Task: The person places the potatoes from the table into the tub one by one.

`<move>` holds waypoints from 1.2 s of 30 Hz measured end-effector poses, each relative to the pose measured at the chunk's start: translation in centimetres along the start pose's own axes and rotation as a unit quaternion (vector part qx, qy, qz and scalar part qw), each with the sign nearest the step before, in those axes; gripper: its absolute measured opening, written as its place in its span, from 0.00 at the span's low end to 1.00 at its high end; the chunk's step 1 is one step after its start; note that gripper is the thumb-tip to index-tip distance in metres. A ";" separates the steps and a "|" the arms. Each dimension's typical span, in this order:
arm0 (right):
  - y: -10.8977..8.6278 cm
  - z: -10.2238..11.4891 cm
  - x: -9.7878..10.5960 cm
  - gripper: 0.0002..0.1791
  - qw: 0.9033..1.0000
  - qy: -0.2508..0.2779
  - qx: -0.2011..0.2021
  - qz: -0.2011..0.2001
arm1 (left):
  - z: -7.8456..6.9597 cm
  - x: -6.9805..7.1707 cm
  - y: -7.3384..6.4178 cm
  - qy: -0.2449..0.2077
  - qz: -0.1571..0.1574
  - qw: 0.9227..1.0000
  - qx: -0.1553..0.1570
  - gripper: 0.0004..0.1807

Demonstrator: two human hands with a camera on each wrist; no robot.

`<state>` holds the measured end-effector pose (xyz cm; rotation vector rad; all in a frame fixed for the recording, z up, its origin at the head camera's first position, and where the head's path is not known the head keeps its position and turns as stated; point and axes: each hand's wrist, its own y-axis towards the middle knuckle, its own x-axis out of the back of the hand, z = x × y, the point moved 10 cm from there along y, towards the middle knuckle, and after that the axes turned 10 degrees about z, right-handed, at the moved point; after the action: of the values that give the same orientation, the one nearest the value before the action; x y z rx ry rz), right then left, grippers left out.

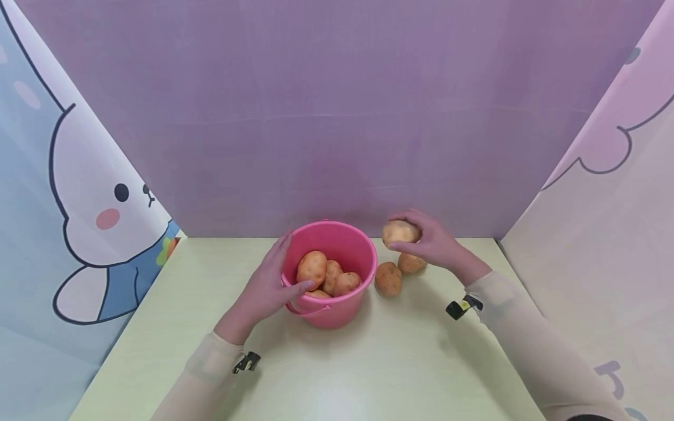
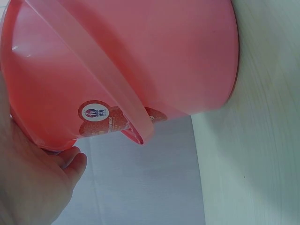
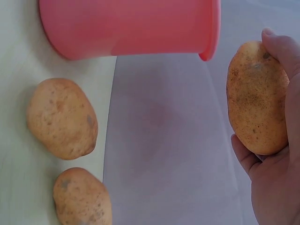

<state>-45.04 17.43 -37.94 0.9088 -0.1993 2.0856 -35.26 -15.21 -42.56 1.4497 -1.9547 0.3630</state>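
A pink bucket [image 1: 326, 318] stands upright on the table with several potatoes [image 1: 312, 268] inside. My left hand [image 1: 270, 286] holds it at the left of the rim, thumb across the front edge and fingers along the outer side. In the left wrist view the bucket's handle [image 2: 101, 70] hangs down its wall. To the right of the bucket, my right hand [image 1: 429, 238] grips a potato [image 3: 257, 98] between thumb and fingers, raised above the table. Below that hand, two more potatoes lie on the table, one potato [image 1: 388, 279] close to the bucket and another potato [image 1: 412, 264] behind it.
The pale table [image 1: 337, 380] ends at a purple cloth backdrop [image 1: 337, 128]. Printed cloth panels flank it, with a cartoon animal on the left panel [image 1: 89, 193] and pale pink shapes on the right panel [image 1: 595, 245].
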 end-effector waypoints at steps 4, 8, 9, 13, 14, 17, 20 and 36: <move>0.3 0.6 -0.2 0.32 1.000 -0.002 0.009 0.004 | 0.0 0.0 0.0 0.001 0.001 1.000 0.004 0.65; 0.6 1.2 -0.4 0.32 1.000 -0.001 0.017 0.010 | -0.1 0.0 0.0 0.003 0.002 1.000 0.003 0.66; 0.7 1.4 -0.5 0.32 1.000 -0.001 0.016 0.010 | -0.1 0.0 0.0 0.003 0.001 1.000 0.002 0.66; 0.9 1.9 -0.8 0.33 1.000 -0.006 0.015 0.013 | -0.2 0.0 0.0 0.004 0.001 1.000 -0.003 0.65; 0.9 2.1 -0.9 0.33 1.000 -0.007 0.015 0.013 | -0.2 0.0 0.0 0.004 0.001 1.000 -0.003 0.65; 1.2 2.7 -1.3 0.34 0.999 -0.009 0.026 0.018 | -0.2 0.0 0.0 0.005 0.002 1.000 -0.001 0.65; 1.5 3.4 -1.7 0.34 0.999 -0.011 0.038 0.024 | -0.2 0.0 0.0 0.007 0.003 1.000 -0.001 0.65; 2.9 5.5 -3.8 0.34 0.996 -0.004 0.061 0.068 | -0.2 -0.1 0.0 0.008 0.003 1.000 0.004 0.66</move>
<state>-42.77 10.78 -36.02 1.0016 -0.1423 2.2403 -35.21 -15.01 -42.53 1.4426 -1.9468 0.3839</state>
